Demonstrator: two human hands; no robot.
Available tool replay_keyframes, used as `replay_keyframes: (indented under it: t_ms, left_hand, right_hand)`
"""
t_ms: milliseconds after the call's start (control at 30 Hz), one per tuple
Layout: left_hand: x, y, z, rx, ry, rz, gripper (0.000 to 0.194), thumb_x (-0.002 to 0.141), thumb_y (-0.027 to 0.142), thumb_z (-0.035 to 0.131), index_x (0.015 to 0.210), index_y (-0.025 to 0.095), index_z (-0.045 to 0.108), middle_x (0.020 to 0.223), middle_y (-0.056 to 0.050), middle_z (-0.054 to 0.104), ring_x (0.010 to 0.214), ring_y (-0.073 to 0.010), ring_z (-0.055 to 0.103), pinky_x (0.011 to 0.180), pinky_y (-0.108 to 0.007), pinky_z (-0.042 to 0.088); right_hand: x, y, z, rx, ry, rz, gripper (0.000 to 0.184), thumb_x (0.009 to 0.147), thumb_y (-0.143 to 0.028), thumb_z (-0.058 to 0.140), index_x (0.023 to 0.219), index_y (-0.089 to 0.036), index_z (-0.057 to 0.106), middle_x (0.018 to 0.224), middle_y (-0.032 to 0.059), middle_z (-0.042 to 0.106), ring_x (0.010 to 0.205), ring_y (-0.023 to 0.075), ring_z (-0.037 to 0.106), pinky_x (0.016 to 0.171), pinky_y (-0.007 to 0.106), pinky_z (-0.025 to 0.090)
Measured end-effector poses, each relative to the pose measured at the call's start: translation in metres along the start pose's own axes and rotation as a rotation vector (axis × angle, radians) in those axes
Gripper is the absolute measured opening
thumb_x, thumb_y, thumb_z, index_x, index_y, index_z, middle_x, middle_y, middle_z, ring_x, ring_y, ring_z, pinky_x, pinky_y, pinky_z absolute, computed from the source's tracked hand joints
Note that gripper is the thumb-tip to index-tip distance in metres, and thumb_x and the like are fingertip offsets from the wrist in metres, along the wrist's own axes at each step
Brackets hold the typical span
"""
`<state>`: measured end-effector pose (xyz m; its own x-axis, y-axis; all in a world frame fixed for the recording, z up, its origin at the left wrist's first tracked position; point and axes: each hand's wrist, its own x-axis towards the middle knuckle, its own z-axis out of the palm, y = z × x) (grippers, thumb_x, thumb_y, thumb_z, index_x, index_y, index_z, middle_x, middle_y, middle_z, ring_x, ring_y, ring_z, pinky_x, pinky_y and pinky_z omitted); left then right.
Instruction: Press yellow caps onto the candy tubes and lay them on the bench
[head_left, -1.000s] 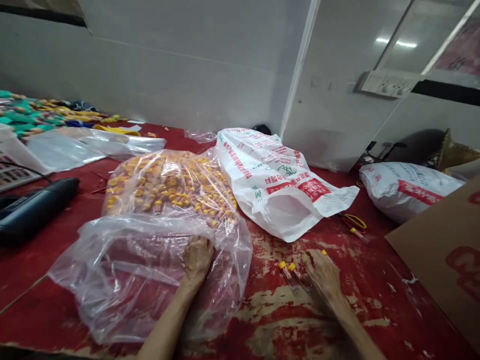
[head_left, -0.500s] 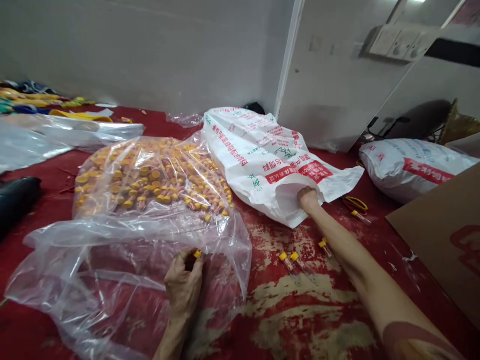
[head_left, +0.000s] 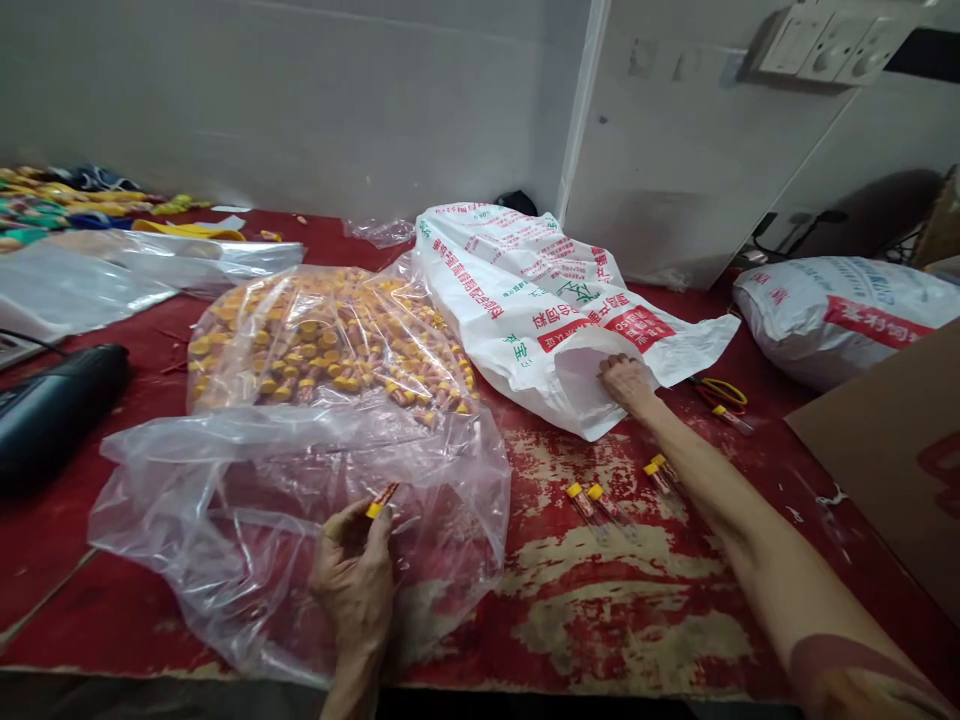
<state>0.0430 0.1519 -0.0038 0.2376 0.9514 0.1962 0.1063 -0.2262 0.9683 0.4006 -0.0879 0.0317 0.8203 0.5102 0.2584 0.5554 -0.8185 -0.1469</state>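
My left hand (head_left: 352, 570) pinches a small clear tube with a yellow cap (head_left: 381, 500) between thumb and fingers, over the open end of a large clear plastic bag (head_left: 300, 530). Inside that bag, farther back, lies a heap of yellow-capped tubes (head_left: 322, 350). At the mouth of a white printed sack (head_left: 525, 290), my right hand (head_left: 628, 383) has its fingers curled together; what they hold, if anything, is hidden. Several loose yellow-capped tubes (head_left: 598, 512) rest on the worn red tabletop (head_left: 615, 620), left of my right forearm and under its edge.
A cardboard box (head_left: 892, 430) stands at the right, with a filled white sack (head_left: 832, 310) behind it. Yellow-handled scissors or pliers (head_left: 720, 392) lie near another tube. A black object (head_left: 60, 410) sits at left. Colourful items (head_left: 82, 205) and plastic sheeting (head_left: 135, 265) are farther back.
My right hand has drawn back slightly at the sack's mouth, so more of its fingers show. The tube in my left hand has turned and shows more. The view has shifted a little.
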Motion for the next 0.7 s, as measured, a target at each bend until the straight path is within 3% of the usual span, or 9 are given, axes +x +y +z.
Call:
replay_keyframes:
  t_ms: [100, 233, 300, 333, 400, 467, 567, 700]
  left_hand:
    - [-0.022, 0.012, -0.018, -0.11, 0.009, -0.126, 0.035, 0.066, 0.037, 0.073, 0.093, 0.018, 0.065, 0.084, 0.0, 0.064, 0.073, -0.0139, 0.06, 0.066, -0.025, 0.05]
    - [-0.064, 0.028, -0.027, -0.272, -0.169, -0.283, 0.036, 0.064, 0.036, 0.077, 0.094, 0.02, 0.065, 0.086, 0.001, 0.067, 0.076, -0.0129, 0.062, 0.066, -0.02, 0.05]
    - [-0.085, 0.035, -0.024, -0.328, -0.293, -0.344, 0.034, 0.065, 0.035, 0.077, 0.094, 0.021, 0.065, 0.089, 0.0, 0.069, 0.08, -0.0133, 0.063, 0.07, -0.02, 0.051]
    - [-0.095, 0.038, -0.022, -0.343, -0.357, -0.361, 0.033, 0.066, 0.035, 0.076, 0.093, 0.021, 0.065, 0.09, 0.0, 0.069, 0.082, -0.0137, 0.063, 0.073, -0.02, 0.051]
    - [-0.112, 0.044, -0.016, -0.374, -0.493, -0.383, 0.03, 0.068, 0.033, 0.075, 0.094, 0.021, 0.066, 0.093, -0.001, 0.069, 0.087, -0.0157, 0.064, 0.079, -0.023, 0.051]
    - [-0.125, 0.048, -0.012, -0.426, -0.596, -0.42, 0.031, 0.069, 0.031, 0.075, 0.098, 0.021, 0.066, 0.096, -0.003, 0.069, 0.092, -0.0178, 0.064, 0.083, -0.027, 0.051]
    - [-0.136, 0.053, -0.008, -0.486, -0.669, -0.455, 0.03, 0.069, 0.028, 0.076, 0.096, 0.021, 0.067, 0.093, -0.003, 0.069, 0.088, -0.0169, 0.064, 0.08, -0.026, 0.051]
    - [-0.146, 0.059, -0.01, -0.456, -0.754, -0.391, 0.02, 0.068, 0.026, 0.076, 0.086, 0.021, 0.07, 0.085, 0.0, 0.066, 0.081, -0.0135, 0.062, 0.076, -0.022, 0.049]
  right_hand:
    - [-0.023, -0.019, -0.01, 0.297, 0.167, -0.021, 0.023, 0.093, -0.031, 0.04, 0.1, -0.013, 0.052, 0.108, 0.0195, 0.059, 0.106, 0.0276, 0.053, 0.089, 0.043, 0.042]
    - [-0.083, -0.059, -0.026, 0.72, 0.237, -0.043, 0.031, 0.098, -0.043, 0.02, 0.11, -0.021, 0.039, 0.094, 0.0081, 0.063, 0.075, 0.0168, 0.064, 0.068, 0.031, 0.051]
    - [-0.125, -0.079, -0.034, 1.084, 0.138, -0.023, 0.03, 0.095, -0.05, 0.034, 0.107, -0.023, 0.04, 0.083, 0.0039, 0.063, 0.065, 0.0161, 0.063, 0.06, 0.029, 0.051]
    - [-0.147, -0.088, -0.037, 1.269, 0.028, 0.024, 0.031, 0.092, -0.051, 0.041, 0.104, -0.023, 0.042, 0.078, 0.0024, 0.062, 0.062, 0.0164, 0.063, 0.058, 0.029, 0.051]
    - [-0.189, -0.101, -0.043, 1.444, -0.156, 0.103, 0.033, 0.09, -0.052, 0.047, 0.104, -0.022, 0.048, 0.069, 0.0003, 0.06, 0.058, 0.0165, 0.061, 0.056, 0.03, 0.051]
    - [-0.222, -0.109, -0.046, 1.363, -0.259, 0.074, 0.033, 0.089, -0.05, 0.051, 0.106, -0.022, 0.057, 0.073, 0.0018, 0.061, 0.066, 0.0173, 0.061, 0.064, 0.033, 0.052]
    - [-0.252, -0.112, -0.049, 1.151, -0.235, -0.057, 0.027, 0.085, -0.042, 0.059, 0.104, -0.023, 0.065, 0.096, 0.005, 0.063, 0.091, 0.0196, 0.059, 0.082, 0.034, 0.047]
    - [-0.263, -0.112, -0.053, 1.088, -0.21, -0.112, 0.017, 0.085, -0.036, 0.06, 0.09, -0.021, 0.062, 0.086, 0.0028, 0.062, 0.078, 0.0163, 0.057, 0.07, 0.028, 0.047]
